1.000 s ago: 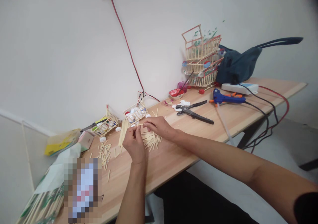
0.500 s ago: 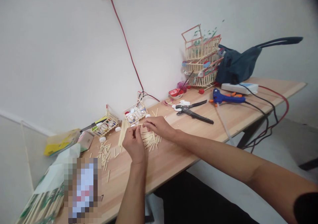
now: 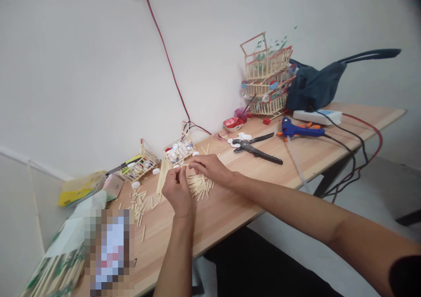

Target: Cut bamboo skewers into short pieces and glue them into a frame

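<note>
A short, pale wooden stick (image 3: 186,165) spans the gap between my two hands above the table. My left hand (image 3: 176,188) is closed in a pinch on its left end. The fingers of my right hand (image 3: 210,167) close round its right end, partly hiding it. Just below my right hand lies a pile of cut sticks (image 3: 202,187). Longer sticks (image 3: 162,180) lie in a bundle behind my left hand, and short pieces (image 3: 140,202) are scattered to its left.
Two small stick baskets (image 3: 179,151) (image 3: 141,165) hold bottles near the wall. Black cutters (image 3: 256,150), a blue glue gun (image 3: 302,130) with trailing cords and a red-filled bowl (image 3: 233,123) lie to the right. Stacked stick baskets (image 3: 268,75) stand beside a dark bag (image 3: 314,86).
</note>
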Available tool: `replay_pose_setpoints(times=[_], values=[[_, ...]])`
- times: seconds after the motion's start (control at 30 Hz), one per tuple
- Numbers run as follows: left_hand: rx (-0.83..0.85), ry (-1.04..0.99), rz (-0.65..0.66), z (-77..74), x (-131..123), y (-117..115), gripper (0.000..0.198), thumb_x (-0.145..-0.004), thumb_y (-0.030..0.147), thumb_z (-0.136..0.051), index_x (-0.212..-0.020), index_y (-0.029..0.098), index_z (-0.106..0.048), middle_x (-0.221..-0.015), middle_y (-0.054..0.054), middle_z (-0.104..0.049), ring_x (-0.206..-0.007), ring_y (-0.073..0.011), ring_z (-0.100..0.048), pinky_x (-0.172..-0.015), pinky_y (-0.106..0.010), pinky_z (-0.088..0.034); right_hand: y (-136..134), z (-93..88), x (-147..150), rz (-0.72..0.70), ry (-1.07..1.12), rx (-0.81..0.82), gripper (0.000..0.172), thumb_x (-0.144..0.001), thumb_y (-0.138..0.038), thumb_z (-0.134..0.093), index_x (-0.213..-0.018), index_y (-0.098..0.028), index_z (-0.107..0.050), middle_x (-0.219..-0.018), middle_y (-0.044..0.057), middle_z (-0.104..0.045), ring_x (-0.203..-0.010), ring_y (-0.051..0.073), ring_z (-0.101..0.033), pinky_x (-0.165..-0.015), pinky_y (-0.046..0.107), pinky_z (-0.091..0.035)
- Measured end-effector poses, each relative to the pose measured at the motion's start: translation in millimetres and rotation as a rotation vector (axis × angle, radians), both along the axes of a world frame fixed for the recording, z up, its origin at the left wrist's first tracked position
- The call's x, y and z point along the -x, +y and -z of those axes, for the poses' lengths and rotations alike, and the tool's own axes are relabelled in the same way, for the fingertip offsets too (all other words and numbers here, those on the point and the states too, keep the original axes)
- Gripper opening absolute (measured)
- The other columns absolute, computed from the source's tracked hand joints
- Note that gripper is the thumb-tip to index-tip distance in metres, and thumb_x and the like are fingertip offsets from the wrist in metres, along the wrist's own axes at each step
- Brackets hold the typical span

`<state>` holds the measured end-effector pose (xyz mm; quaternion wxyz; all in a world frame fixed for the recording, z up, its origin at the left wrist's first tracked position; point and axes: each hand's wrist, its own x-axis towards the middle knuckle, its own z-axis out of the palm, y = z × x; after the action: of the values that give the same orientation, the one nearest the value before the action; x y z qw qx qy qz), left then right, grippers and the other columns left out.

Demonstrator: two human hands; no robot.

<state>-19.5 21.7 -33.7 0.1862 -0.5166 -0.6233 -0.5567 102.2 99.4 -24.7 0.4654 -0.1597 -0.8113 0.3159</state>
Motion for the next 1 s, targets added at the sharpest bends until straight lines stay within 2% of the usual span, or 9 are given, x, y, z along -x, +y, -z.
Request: replay_pose_setpoints(times=[1.0], values=[[-0.009,-0.009,0.009,0.4,0.2,-0.1,0.016,-0.086,0.032,-0.058,-0.079,0.017,-0.062,-0.072,0.000,-0.066,-0.065,-0.0133,-0.058,-0.065,-0.025,-0.043,-0.4,-1.1,-0.3,0.001,-0.004,0.013,0.020,-0.091,-0.022,-0.050,-0.075,-0.016,-0.061,-0.066,-0.002,-0.060,-0.062,0.009,-0.053,-0.066,0.019,-0.037]])
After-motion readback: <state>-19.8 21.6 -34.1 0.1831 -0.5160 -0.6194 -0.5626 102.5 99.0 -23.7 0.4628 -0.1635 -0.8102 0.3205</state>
